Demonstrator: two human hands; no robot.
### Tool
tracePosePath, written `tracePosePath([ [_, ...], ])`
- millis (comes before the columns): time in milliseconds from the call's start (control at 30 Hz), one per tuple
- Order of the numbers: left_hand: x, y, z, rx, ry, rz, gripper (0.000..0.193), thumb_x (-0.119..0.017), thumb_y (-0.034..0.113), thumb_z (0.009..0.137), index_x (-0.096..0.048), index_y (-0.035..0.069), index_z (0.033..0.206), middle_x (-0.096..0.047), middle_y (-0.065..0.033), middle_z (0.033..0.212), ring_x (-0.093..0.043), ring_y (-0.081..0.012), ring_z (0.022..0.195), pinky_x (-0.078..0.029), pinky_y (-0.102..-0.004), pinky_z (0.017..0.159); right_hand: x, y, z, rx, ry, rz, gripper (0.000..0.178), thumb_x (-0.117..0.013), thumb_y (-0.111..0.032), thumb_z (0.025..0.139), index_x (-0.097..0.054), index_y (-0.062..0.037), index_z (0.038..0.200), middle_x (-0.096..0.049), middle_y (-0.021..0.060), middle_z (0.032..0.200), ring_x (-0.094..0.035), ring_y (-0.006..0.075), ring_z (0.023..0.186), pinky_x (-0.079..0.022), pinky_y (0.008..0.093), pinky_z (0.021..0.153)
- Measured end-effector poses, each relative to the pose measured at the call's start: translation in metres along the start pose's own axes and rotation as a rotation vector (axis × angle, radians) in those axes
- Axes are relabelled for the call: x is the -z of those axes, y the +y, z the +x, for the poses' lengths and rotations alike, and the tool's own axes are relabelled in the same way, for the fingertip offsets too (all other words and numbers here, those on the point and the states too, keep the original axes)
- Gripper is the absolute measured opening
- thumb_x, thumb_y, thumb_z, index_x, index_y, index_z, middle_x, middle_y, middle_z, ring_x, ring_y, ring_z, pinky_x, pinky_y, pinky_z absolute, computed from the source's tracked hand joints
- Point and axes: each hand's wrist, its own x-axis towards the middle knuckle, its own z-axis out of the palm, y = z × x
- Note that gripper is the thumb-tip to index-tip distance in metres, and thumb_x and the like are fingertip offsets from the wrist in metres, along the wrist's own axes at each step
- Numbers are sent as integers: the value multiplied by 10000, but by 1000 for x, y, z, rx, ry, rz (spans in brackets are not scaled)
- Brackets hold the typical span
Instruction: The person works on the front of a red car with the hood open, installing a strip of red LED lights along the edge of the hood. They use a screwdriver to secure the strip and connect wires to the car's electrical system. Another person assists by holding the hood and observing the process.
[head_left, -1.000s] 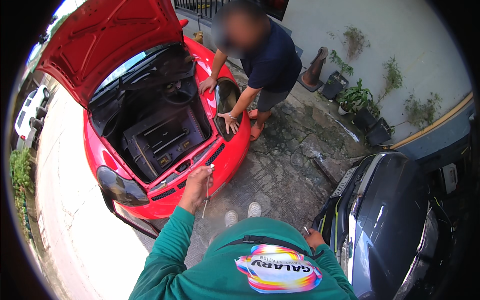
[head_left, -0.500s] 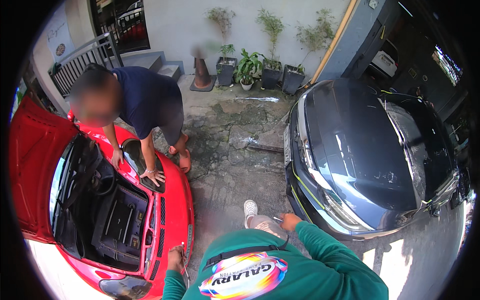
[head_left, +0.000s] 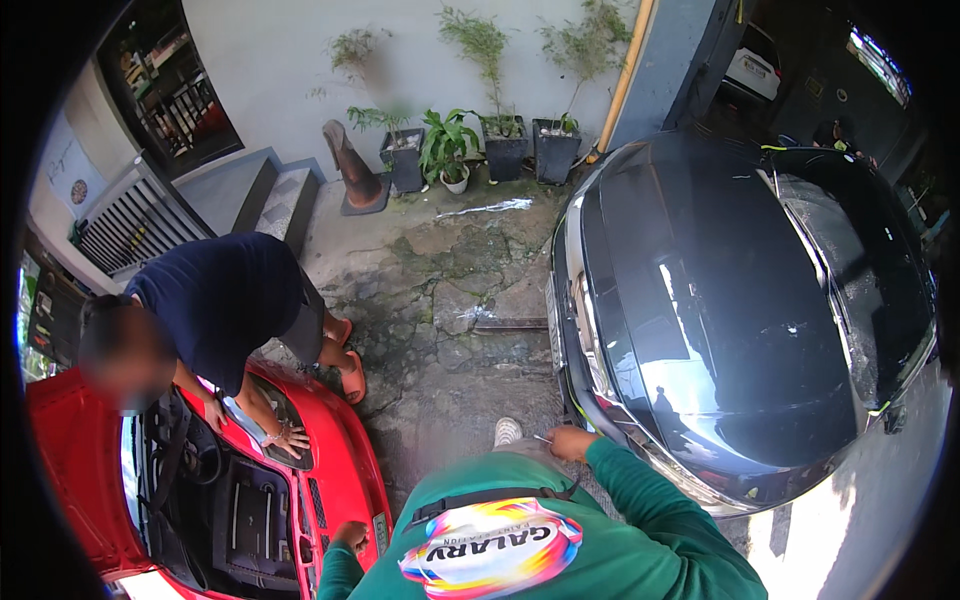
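My right hand [head_left: 572, 443], in a green sleeve, is closed with a small whitish stick-like thing [head_left: 542, 437] poking out of its fingers. It is close to the front of a dark grey car [head_left: 700, 320]. On the other side, my left hand [head_left: 352, 536] hangs with curled fingers beside the front bumper of a red car [head_left: 345, 440]. What that hand holds, if anything, cannot be made out. Bent over the red car, a person in dark clothes [head_left: 215, 300] lays a hand [head_left: 288, 437] on its dark oval headlight [head_left: 285, 405]. The car's front lid [head_left: 75, 470] stands raised over an exposed compartment.
Cracked concrete [head_left: 450, 370] lies between both cars. Along the far wall are potted plants [head_left: 505, 155] and a worn cone [head_left: 362, 180]. Steps [head_left: 270, 205] and a grey railing [head_left: 135, 225] are at the far left. A white car [head_left: 752, 65] stands in the dark garage.
My view has shifted, and the red car sits lower in it. The other person leans further toward the raised lid. A thin white thing at my left hand no longer shows.
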Motion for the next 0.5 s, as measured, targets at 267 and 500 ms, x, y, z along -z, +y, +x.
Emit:
tracePosePath([
  [267, -27, 323, -41, -302, -29, 78, 241, -574, 143, 1045, -728, 59, 1211, -668, -66, 773, -632, -184, 607, -480, -338, 504, 304, -300, -102, 967, 444, -422, 244, -573, -153, 971, -716, 45, 982, -726, 226, 903, -730, 408, 920, -576, 538, 797],
  [500, -51, 552, 36, -631, -172, 495, 309, -661, 244, 993, -744, 60, 1227, -786, -129, 1022, -752, -265, 899, -581, -400, 796, 426, -441, -101, 1549, 654, -717, 198, -700, -218, 793, -764, -36, 841, -755, 175, 859, -751, 341, 833, -592, 483, 715],
])
